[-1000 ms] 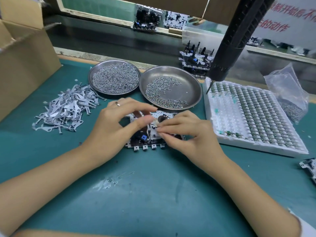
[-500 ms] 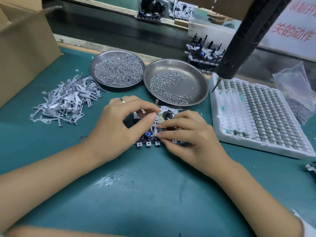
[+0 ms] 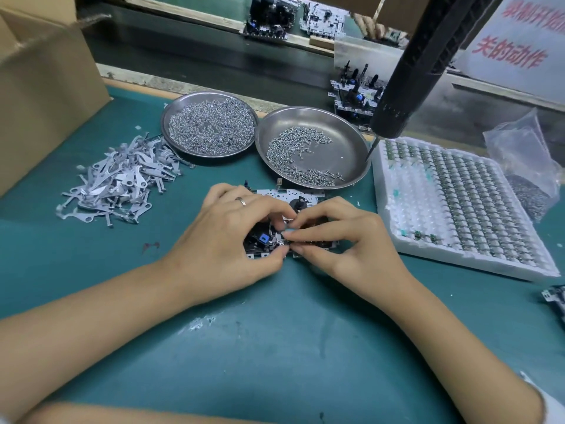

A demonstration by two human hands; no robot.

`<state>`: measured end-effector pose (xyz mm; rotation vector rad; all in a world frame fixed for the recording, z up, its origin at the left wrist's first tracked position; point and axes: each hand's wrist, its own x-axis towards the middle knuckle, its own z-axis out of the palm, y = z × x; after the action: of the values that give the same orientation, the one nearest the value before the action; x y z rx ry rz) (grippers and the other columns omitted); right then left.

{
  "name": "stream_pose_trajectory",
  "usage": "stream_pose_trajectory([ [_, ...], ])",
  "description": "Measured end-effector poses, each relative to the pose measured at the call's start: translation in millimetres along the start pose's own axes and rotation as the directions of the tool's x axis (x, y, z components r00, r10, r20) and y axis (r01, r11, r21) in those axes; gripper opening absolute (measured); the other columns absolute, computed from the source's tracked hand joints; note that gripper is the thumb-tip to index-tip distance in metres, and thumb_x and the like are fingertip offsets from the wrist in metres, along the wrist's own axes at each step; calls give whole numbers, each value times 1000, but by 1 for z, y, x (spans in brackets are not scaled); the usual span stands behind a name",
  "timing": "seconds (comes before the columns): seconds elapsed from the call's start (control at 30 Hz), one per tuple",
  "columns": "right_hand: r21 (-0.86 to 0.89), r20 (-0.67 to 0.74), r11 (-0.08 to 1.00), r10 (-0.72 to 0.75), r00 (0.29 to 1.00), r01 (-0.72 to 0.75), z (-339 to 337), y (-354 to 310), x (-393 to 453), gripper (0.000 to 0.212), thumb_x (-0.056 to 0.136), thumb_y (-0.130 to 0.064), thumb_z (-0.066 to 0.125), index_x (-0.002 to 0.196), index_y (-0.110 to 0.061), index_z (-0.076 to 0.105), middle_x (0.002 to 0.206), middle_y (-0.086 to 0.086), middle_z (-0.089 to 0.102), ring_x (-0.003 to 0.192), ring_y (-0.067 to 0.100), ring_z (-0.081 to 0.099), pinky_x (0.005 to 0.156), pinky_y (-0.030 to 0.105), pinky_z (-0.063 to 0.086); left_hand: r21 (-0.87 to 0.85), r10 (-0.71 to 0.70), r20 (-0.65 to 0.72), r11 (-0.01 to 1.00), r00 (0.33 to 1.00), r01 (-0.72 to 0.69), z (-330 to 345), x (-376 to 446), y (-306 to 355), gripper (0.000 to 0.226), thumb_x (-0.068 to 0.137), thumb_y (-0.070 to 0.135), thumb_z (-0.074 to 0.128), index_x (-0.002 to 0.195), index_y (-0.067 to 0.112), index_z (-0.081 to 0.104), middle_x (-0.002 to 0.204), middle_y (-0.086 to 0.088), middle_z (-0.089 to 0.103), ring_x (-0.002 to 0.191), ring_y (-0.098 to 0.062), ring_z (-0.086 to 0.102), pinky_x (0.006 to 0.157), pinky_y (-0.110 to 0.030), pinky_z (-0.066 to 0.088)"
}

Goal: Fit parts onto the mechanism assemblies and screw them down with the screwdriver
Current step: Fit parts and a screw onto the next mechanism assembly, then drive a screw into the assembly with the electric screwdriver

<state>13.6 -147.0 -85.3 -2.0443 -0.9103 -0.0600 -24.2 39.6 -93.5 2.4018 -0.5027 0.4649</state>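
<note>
1. Both hands have drawn closer over the mechanism assembly (image 3: 290, 221) at the centre of the frame. A moment ago the left thumb and forefinger were held apart above the board with the fingers arched; now the left hand (image 3: 226, 240) has dropped lower and its fingertips meet the right hand's at one spot near the blue piece on the board.

2. The left grip is pinched at the near edge of the assembly, thumb below and forefinger above. The right hand (image 3: 342, 240) is also curled, its fingertips pinching at that same spot, on what looks like a small metal part; the part itself is too small and too covered to make out.

3. The assembly lies flat on the green surface (image 3: 275, 347), just below the right-hand steel dish of screws (image 3: 312, 148) and between the pile of grey stamped levers (image 3: 122, 182) at the left and the white foam tray (image 3: 458, 203) at the right.

4. The view has tipped and shifted a little, so the dishes sit lower in the frame; they themselves appear not to have moved.

5. The screwdriver (image 3: 409, 71) hangs untouched at the upper right, tip over the tray's corner. I judge the part is being seated, with screwing down yet to come.
</note>
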Motion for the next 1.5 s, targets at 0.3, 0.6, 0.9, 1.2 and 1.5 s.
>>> stream_pose_trajectory([
  [0.3,-113,-697,994,-86,712,10,-27,-13,17,24,84,-5,65,108,-7,65,89,8,57,82,14,56,78,28,48,-68,-13,-30,998,999,11,2,2,-2,21,70,37,70,88,26,73,81,23,64,82,-4,53,94,-29,32],
  [0.6,99,-734,995,75,675,-3,-84,-40,98,66,85,-22,69,139,-14,32,99,-8,61,88,2,61,81,21,51,-124,-22,-54,992,998,15,7,3,-8,22,68,47,63,85,35,71,80,28,63,84,0,53,92,-29,32],
  [0.9,443,-656,873,161,738,203,-34,-51,81,17,87,-13,62,88,-12,45,58,1,51,43,19,50,47,26,44,-131,-31,-57,991,998,24,8,3,-7,25,68,46,62,86,33,73,78,26,63,83,2,51,95,-29,31],
  [1.2,617,-585,720,149,797,318,5,-67,59,15,85,-7,55,92,-17,48,52,1,46,37,19,42,44,23,38,-127,-31,-51,992,998,24,7,4,-5,18,66,41,69,84,38,66,77,27,59,79,-4,53,91,-29,33],
  [1.5,613,-596,730,174,784,303,10,-65,59,16,84,-6,55,90,-18,47,49,0,44,36,19,42,44,24,37,-103,-16,-42,995,999,12,6,3,-5,22,69,43,61,81,27,70,76,24,61,80,-8,55,91,-27,32],
])
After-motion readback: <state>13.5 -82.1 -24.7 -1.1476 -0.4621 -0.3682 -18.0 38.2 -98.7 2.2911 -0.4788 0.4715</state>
